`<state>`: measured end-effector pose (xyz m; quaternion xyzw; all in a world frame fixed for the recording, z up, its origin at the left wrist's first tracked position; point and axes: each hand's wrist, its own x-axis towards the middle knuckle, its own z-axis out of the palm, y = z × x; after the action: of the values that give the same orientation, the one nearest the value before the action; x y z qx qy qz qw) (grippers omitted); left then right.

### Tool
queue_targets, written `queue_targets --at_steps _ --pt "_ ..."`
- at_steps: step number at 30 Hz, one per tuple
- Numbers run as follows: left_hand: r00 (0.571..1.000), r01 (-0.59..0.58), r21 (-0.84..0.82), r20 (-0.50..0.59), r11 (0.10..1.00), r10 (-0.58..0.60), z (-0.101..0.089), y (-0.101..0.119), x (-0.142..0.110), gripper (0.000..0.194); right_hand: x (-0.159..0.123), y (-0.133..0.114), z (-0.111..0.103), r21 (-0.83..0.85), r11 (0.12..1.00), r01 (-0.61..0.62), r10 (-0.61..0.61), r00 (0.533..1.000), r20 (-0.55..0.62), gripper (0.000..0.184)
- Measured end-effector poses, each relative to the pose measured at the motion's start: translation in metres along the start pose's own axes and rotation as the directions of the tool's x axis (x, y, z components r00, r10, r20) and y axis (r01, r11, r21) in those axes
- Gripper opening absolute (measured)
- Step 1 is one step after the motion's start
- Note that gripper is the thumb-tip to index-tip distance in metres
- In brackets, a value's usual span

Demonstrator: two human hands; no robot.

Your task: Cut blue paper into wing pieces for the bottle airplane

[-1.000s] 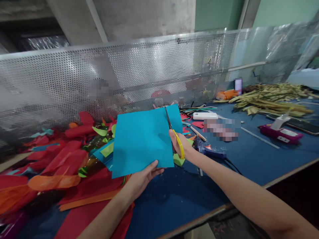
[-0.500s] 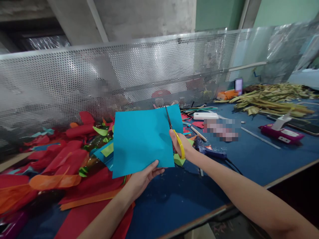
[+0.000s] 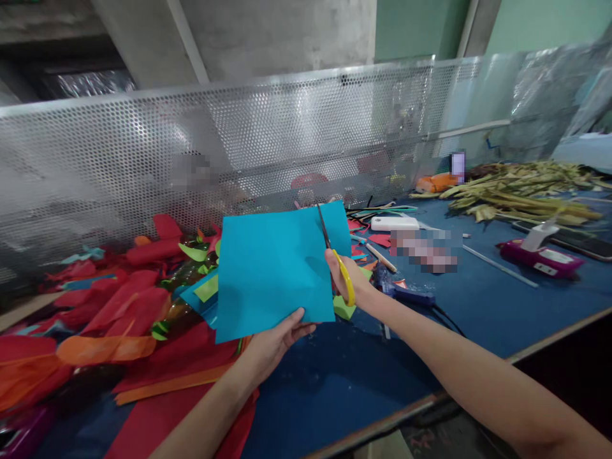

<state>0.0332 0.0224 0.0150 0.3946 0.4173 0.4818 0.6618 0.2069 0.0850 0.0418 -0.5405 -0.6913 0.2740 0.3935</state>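
Observation:
A sheet of blue paper (image 3: 272,271) is held up over the table. My left hand (image 3: 284,335) grips its lower edge, thumb on the near face and fingers behind. In my right hand (image 3: 344,274) is a pair of yellow-handled scissors (image 3: 350,287), with my fingers in the handles. Their dark blade lies along a cut near the sheet's right side, its tip close to the top edge. A strip of the sheet stands to the right of the blade, and the other blade is hidden behind the paper.
Red paper pieces (image 3: 138,299) and orange strips (image 3: 176,384) pile up at left. A blue glue gun (image 3: 411,294), a white power bank-like block (image 3: 394,223) and a purple socket box (image 3: 540,258) lie at right. Dried stalks (image 3: 521,191) and a perforated metal screen (image 3: 268,134) stand behind.
Almost nothing differs. The sheet's left edge shifts slightly, while both hands and the scissors stay in nearly the same place.

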Motion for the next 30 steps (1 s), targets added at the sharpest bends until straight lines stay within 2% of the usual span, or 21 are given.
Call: queue_targets --at_steps 21,30 --pt "1.000 -0.003 -0.024 0.010 1.000 0.004 -0.0025 -0.0015 0.0009 0.020 0.0003 -0.0021 0.0011 -0.028 1.000 0.010 -0.012 0.998 -0.055 0.054" --pt "0.999 0.015 -0.051 -0.041 0.999 -0.017 0.0037 0.0012 0.0009 0.031 0.0009 -0.0009 0.0012 -0.006 0.999 0.032 -0.032 0.998 -0.056 0.052"
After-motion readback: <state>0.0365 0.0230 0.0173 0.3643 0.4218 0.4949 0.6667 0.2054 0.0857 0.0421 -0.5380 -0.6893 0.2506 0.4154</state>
